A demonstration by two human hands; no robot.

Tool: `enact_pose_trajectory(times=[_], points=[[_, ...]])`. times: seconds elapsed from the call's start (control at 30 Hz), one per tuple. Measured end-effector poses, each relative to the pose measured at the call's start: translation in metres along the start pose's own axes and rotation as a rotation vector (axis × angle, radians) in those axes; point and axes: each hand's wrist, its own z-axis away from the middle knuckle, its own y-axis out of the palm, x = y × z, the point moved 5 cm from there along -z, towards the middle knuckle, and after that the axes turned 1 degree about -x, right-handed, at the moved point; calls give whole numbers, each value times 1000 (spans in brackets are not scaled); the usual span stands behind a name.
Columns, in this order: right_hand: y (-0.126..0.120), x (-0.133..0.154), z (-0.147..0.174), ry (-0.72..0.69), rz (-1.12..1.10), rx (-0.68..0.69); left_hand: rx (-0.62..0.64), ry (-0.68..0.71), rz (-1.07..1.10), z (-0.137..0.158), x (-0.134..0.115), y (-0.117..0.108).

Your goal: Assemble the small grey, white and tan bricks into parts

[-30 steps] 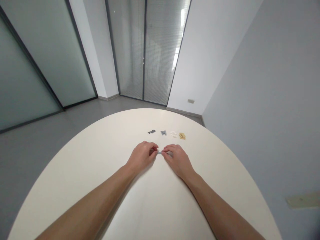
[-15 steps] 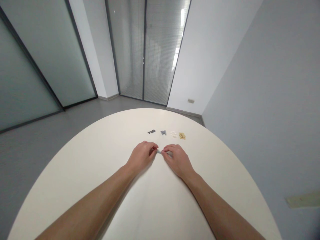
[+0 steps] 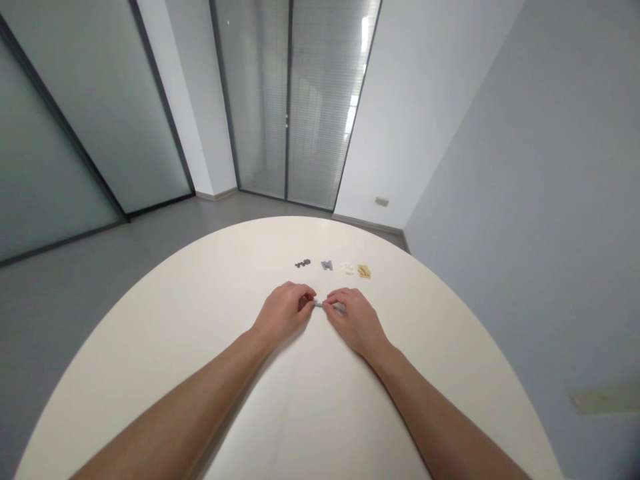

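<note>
Between my fingertips, low over the table, is a small light grey piece, too small for me to tell its kind. My left hand pinches its left end between thumb and fingers. On the other end, the thumb and index finger of my right hand are closed. Most of the piece is hidden by the fingers. Just beyond the hands, small parts lie sorted by colour in a row: dark grey parts, blue-grey parts, white parts and tan parts.
Both forearms rest over a round white table, whose curved far edge lies beyond the small parts. Past it are a grey floor, glass panels and a pale wall on the right.
</note>
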Motion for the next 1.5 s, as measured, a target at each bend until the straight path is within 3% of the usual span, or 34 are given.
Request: enact_pose_trajectory(times=[1.5], points=[[-1,1,1,12,0,11,-1,-64,-6,0,2,-3]])
